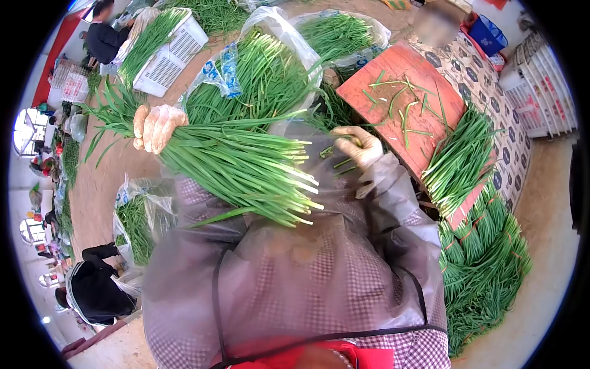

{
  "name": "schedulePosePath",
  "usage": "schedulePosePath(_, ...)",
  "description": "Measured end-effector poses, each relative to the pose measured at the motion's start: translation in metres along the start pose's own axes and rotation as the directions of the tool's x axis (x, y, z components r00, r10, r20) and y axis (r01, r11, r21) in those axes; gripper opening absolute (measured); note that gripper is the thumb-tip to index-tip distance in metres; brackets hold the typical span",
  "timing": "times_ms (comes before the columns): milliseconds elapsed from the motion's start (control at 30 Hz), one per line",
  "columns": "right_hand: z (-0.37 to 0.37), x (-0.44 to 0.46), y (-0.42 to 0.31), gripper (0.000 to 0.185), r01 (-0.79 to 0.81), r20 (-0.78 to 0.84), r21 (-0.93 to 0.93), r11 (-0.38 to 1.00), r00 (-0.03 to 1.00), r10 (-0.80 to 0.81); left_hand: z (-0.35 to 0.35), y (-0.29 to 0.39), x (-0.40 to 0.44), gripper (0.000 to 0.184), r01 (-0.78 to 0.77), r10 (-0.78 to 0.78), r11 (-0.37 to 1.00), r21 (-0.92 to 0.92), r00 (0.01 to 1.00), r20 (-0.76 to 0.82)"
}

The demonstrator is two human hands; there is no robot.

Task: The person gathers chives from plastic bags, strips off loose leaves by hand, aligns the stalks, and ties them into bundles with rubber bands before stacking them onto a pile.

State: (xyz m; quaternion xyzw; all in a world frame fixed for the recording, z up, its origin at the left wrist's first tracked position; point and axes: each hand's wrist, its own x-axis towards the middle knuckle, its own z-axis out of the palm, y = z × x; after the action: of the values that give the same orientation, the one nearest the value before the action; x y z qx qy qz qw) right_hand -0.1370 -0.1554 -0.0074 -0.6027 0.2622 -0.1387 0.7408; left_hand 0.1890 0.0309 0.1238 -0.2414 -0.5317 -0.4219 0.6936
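Left hand [158,128]'s wrapped round the greens [230,163], pale ends [307,179] pointing rightward, near the right hand [361,147], which is pinching loose stalks [345,163].

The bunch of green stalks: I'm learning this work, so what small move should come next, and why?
I'd probably have the right hand drop the green bits it seems to pinch: the left hand grips the bunch, whose pale ends lie uneven, and a free right hand could tidy them.
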Motion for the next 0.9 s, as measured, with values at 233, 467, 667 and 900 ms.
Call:
schedulePosePath(233, 0.057, 0.0, -0.059, 0.016, 0.508, 0.444, -0.597, 0.621, 0.854, -0.271, 0.002, -0.011, 0.002, 0.011, 0.045, -0.039, 0.998, 0.038, 0.991, -0.127)
schedulePosePath(467, 0.011, 0.029, 0.0, 0.019, 0.002, 0.197, -0.102, 0.995, 0.98, 0.018, 0.01, -0.008, -0.008, 0.012, -0.062, 0.084, 0.996, 0.062, 0.884, -0.46)
schedulePosePath(667, 0.042, 0.029, 0.034, 0.039, -0.217, 0.369, 0.5, 0.839, 0.929, 0.02, -0.009, 0.004, -0.022, 0.012, 0.045, 0.026, 0.996, 0.075, 0.671, -0.741)
schedulePosePath(900, -0.016, 0.011, -0.007, 0.029, -0.146, 0.114, 0.467, 0.872, 0.988, 0.104, -0.005, 0.028, -0.031, 0.008, 0.077, 0.008, 0.995, 0.066, 0.584, -0.812)
